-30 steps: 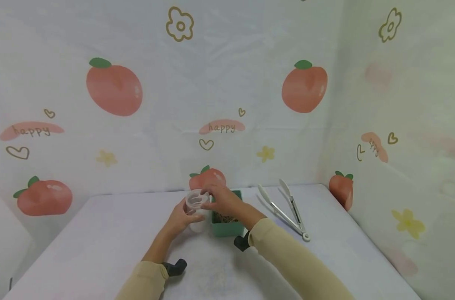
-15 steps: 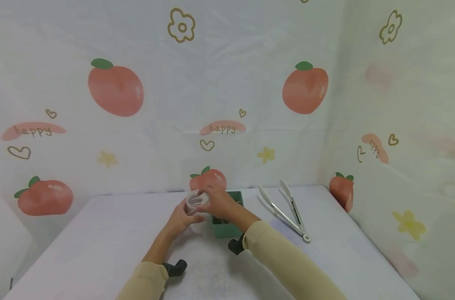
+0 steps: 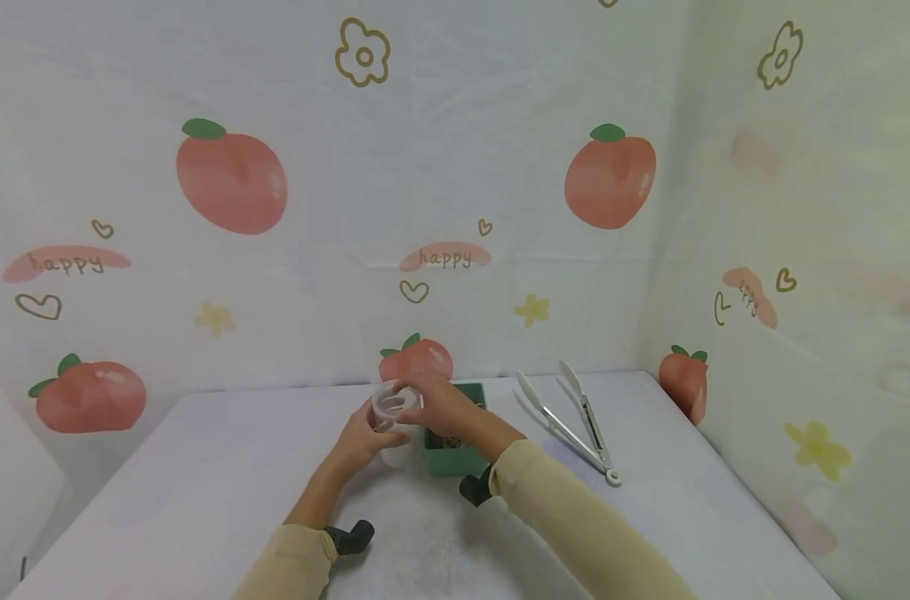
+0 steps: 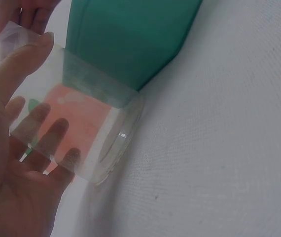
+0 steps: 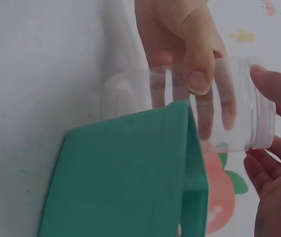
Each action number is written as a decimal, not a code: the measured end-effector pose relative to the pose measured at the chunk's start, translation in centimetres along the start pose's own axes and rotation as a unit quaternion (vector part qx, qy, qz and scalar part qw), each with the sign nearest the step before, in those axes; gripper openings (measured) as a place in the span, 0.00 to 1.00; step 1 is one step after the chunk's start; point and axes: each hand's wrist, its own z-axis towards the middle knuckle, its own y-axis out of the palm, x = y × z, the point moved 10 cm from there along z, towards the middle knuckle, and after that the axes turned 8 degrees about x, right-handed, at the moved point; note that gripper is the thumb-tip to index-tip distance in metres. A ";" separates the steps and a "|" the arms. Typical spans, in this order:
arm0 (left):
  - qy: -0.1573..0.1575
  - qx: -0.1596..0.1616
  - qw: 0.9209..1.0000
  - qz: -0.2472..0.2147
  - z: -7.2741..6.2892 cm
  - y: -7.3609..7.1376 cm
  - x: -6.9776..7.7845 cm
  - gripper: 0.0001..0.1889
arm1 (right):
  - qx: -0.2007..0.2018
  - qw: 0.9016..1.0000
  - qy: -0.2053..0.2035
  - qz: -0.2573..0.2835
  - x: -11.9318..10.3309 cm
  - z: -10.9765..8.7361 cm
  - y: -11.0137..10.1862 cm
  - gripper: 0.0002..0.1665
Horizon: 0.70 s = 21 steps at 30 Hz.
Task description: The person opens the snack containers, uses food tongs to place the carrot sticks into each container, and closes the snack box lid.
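Both hands are busy with one clear plastic jar. It is upright, or nearly so, between them. The left hand holds it round the side, with the thumb on one side and the fingers bent round the other. The right hand has its thumb and fingertips round the clear top of the jar. It is hard to see if that top is a lid or just the neck, because it is see-through. It is also hard to tell if the bottom is sitting flat on the white table.

Just under the right hand is a green box with some brown bits inside, too blurry to name. Farther out, to the right of the right hand, metal tongs lie spread open on the table.

The jar looks light. Its thin, smooth sides would likely be a bit slippery and might bend in under a hard squeeze. So a soft, wide hold round the middle seems best for the left hand. The top looks thicker and stiffer, a good spot for the right fingertips.
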 end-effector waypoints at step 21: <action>-0.017 0.018 0.998 0.058 1.1 -0.3 -2.8 0.43 | 0.095 0.988 0.046 -0.115 -0.4 0.8 -0.4 0.32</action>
